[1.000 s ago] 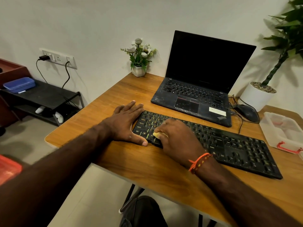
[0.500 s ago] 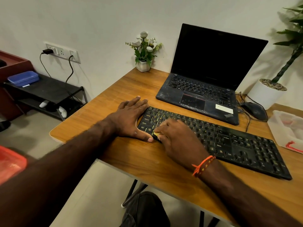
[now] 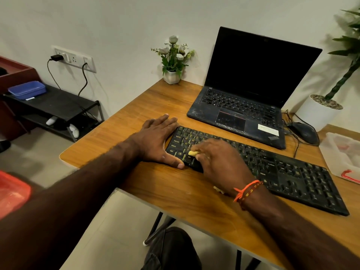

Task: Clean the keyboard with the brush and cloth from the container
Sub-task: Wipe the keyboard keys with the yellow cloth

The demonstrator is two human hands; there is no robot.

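Note:
A long black keyboard (image 3: 282, 168) lies across the wooden table (image 3: 136, 106). My left hand (image 3: 157, 141) lies flat against the keyboard's left end, fingers together, thumb along the front edge. My right hand (image 3: 218, 160) is closed on a small yellow cloth (image 3: 193, 153), pressing it onto the keys at the keyboard's lower left; only a tip of the cloth shows past my fingers. A clear plastic container (image 3: 342, 154) with a red clip sits at the table's right edge. No brush is visible.
An open black laptop (image 3: 247, 102) stands behind the keyboard, a wired mouse (image 3: 303, 132) to its right. A small flower pot (image 3: 172, 75) and a large white planter (image 3: 317, 112) sit along the wall. A black shelf (image 3: 54, 106) stands left of the table.
My right hand with the cloth has stayed on the keyboard's left keys, shifting only slightly. The left hand keeps its place. The camera view has drifted.

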